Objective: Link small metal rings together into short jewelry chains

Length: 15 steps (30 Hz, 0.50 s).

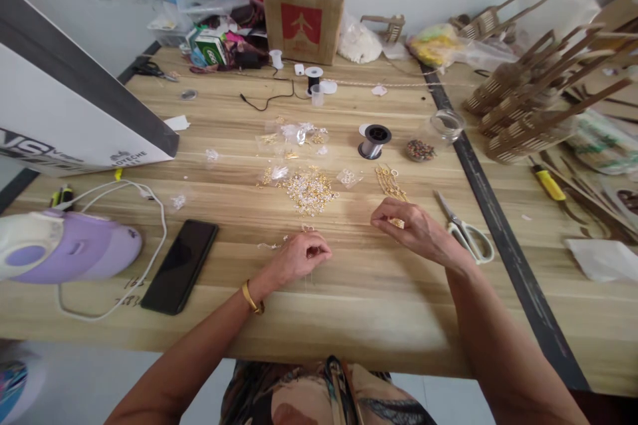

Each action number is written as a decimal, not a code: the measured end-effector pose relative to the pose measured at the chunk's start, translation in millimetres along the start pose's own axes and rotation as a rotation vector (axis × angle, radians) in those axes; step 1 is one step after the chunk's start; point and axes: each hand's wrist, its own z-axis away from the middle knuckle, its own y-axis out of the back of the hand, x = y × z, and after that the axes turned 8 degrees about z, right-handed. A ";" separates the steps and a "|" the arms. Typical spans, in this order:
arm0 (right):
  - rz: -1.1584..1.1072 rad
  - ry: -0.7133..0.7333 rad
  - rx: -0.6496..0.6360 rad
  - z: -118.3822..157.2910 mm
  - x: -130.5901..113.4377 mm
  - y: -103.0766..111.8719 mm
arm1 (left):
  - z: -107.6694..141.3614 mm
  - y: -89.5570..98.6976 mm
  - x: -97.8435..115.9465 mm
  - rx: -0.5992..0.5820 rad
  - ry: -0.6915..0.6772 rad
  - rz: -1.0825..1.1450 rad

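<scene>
My left hand (306, 254) is closed in a pinch above the table's front half, and a fine pale thread (312, 279) hangs below its fingers. A short beaded chain (269, 246) lies beside that hand. My right hand (413, 222) is also pinched, its fingertips over the wood; what they hold is too small to tell. Gold chain pieces (391, 182) lie just beyond the right hand, with another gold bit partly under it. Between and beyond both hands spreads a pile of gold and clear beads (310, 192). White-handled scissors (466, 232) rest right of my right hand.
Small bead bags (299, 136), a wire spool (375, 141) and a tipped jar of dark beads (423, 148) lie farther back. At left are a phone (180, 267), a purple bottle (94, 249) and a large box (74, 99). Woven baskets (523, 113) stand at right.
</scene>
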 end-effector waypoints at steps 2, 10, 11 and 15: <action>0.101 -0.031 -0.006 0.1 2.9 -0.7 | 0.3 -0.4 -1.9 0.011 -0.016 -0.027; 0.313 0.093 0.042 11.2 1.0 16.2 | -1.5 -1.8 -5.2 0.035 -0.038 -0.051; 0.304 0.087 0.083 11.9 -4.8 18.3 | -1.4 -1.9 -4.8 0.038 -0.037 -0.055; 0.172 0.061 0.086 5.8 -35.3 7.6 | -0.4 -1.8 -4.3 0.053 -0.036 -0.077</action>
